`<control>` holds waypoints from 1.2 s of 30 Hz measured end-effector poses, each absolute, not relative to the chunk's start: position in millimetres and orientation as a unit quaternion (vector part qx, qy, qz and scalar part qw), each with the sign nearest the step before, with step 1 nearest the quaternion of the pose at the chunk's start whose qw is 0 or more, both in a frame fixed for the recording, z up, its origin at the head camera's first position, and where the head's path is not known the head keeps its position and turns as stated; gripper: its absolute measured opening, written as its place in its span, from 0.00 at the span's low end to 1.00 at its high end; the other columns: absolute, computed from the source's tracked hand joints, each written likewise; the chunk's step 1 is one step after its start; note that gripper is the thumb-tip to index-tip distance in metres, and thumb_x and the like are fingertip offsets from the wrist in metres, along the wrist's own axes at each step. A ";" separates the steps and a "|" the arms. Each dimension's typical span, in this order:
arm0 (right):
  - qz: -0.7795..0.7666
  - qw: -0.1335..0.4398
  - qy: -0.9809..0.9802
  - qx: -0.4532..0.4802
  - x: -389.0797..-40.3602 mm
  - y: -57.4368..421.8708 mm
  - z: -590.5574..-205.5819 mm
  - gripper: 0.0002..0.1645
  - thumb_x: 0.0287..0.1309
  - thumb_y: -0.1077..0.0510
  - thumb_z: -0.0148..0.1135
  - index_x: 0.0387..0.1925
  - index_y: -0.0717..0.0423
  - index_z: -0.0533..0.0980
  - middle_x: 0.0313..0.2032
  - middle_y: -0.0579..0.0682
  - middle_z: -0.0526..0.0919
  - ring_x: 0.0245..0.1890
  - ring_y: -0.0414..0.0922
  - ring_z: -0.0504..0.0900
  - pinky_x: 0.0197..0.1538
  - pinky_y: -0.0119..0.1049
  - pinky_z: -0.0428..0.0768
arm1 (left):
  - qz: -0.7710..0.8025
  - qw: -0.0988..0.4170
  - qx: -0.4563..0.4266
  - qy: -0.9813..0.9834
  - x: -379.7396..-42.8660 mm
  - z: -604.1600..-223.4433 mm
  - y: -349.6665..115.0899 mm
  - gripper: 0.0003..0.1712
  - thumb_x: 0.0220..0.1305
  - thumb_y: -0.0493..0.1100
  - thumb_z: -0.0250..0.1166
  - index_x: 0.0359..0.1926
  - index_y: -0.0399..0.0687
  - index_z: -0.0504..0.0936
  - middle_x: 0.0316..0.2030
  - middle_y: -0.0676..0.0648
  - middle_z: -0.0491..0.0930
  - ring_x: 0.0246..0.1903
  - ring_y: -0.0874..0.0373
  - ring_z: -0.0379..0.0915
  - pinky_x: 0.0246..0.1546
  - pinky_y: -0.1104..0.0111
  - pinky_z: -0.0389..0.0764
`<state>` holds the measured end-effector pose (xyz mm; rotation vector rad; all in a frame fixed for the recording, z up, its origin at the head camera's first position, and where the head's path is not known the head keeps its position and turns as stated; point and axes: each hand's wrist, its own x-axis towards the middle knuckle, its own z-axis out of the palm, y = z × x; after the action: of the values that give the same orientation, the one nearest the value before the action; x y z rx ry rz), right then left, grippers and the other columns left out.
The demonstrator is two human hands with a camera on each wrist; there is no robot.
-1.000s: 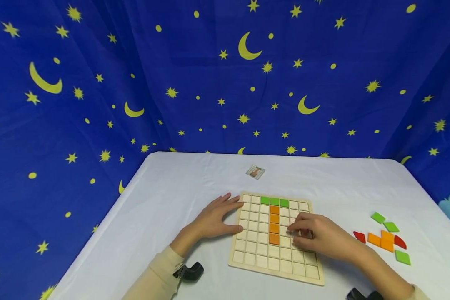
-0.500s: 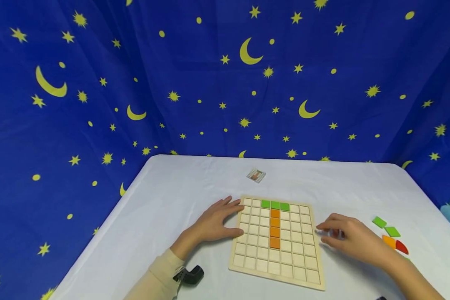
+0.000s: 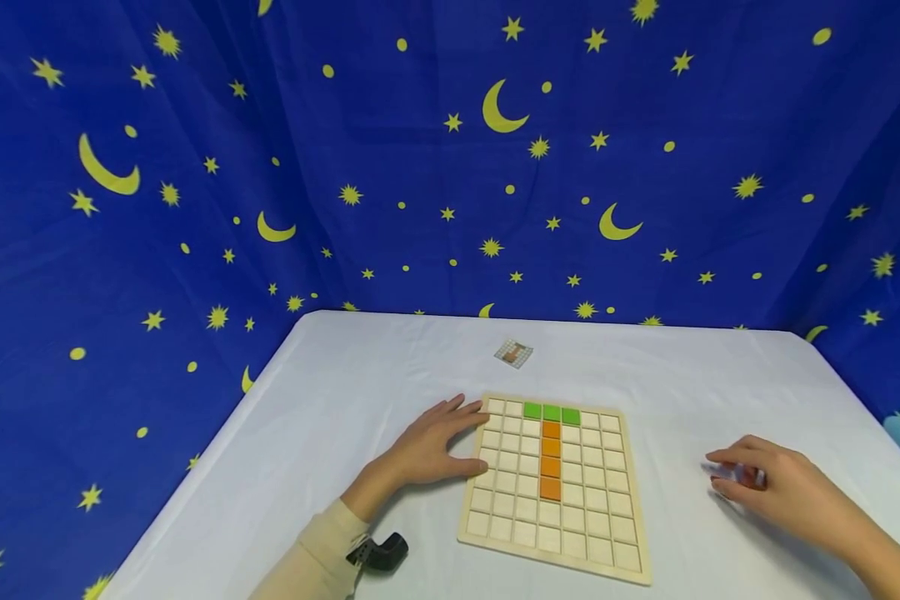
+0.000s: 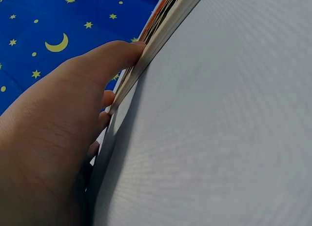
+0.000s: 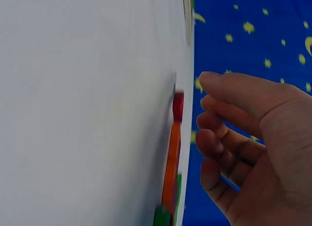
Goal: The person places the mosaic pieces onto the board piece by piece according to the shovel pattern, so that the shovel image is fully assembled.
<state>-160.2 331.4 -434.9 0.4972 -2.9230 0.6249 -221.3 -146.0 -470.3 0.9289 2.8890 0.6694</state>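
The wooden grid board (image 3: pixel 596 525) lies on the white table. Three green square tiles (image 3: pixel 551 412) sit in its far row, and a column of orange square tiles (image 3: pixel 551 447) runs down from the middle one. My left hand (image 3: pixel 429 446) rests at the board's left edge, fingers and thumb spread along the rim. Off to the right, my right hand (image 3: pixel 791 492) hovers over loose pieces with its fingers loosely bent and nothing between them. Under it, the right wrist view shows a red piece (image 5: pixel 178 106), an orange tile (image 5: pixel 170 162) and a green piece (image 5: pixel 162 216).
A small patterned card (image 3: pixel 513 353) lies beyond the board on the white tablecloth (image 3: pixel 375 367). Blue curtain (image 3: pixel 420 150) with moons and stars surrounds the table. A black device (image 3: pixel 378 552) is strapped at the left wrist.
My right hand has moved right, from over the board to the loose pieces, which it now hides in the head view. The left hand stays at the board's edge.
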 end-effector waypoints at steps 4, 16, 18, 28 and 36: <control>0.203 0.043 -0.969 0.137 -155.2 346.9 -438.5 0.21 0.51 0.44 0.72 0.43 0.51 0.84 0.28 0.39 0.71 0.22 0.33 0.65 0.21 0.29 0.64 | 0.213 0.018 0.297 0.931 -221.3 -470.7 -146.0 0.46 0.53 0.77 0.57 0.70 0.66 0.64 0.71 0.61 0.54 0.72 0.58 0.39 0.70 0.55 0.47; 0.175 -0.047 -0.979 0.095 -154.5 375.5 -446.2 0.27 0.43 0.46 0.76 0.46 0.51 0.82 0.27 0.45 0.67 0.25 0.38 0.63 0.23 0.31 0.60 | 0.213 0.022 0.291 0.932 -221.4 -471.2 -145.6 0.46 0.53 0.78 0.56 0.70 0.69 0.64 0.71 0.63 0.53 0.72 0.58 0.38 0.70 0.55 0.47; 0.178 -0.061 -0.978 0.092 -155.8 375.7 -446.1 0.26 0.44 0.48 0.76 0.46 0.52 0.82 0.28 0.45 0.67 0.25 0.38 0.64 0.24 0.31 0.60 | 0.214 0.020 0.293 0.932 -221.4 -471.1 -145.8 0.46 0.53 0.78 0.56 0.70 0.68 0.64 0.71 0.62 0.54 0.72 0.58 0.38 0.70 0.55 0.46; 0.196 -0.060 -0.973 0.104 -156.1 371.3 -445.5 0.21 0.47 0.52 0.75 0.45 0.51 0.83 0.29 0.45 0.71 0.25 0.37 0.64 0.24 0.30 0.63 | 0.212 0.022 0.296 0.931 -221.5 -471.0 -145.5 0.47 0.53 0.79 0.55 0.70 0.67 0.64 0.71 0.62 0.54 0.72 0.57 0.39 0.70 0.56 0.46; 0.204 -0.019 -0.970 0.134 -160.0 360.0 -442.3 0.20 0.47 0.52 0.75 0.45 0.49 0.83 0.29 0.43 0.69 0.23 0.35 0.64 0.22 0.31 0.62 | 0.213 0.024 0.291 0.932 -222.4 -471.7 -146.1 0.47 0.52 0.79 0.55 0.70 0.69 0.64 0.71 0.62 0.53 0.72 0.58 0.38 0.70 0.56 0.46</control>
<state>-160.0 360.0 -442.3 0.4277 -3.0836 0.6473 -222.4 -146.1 -471.7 0.9013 2.8862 0.6579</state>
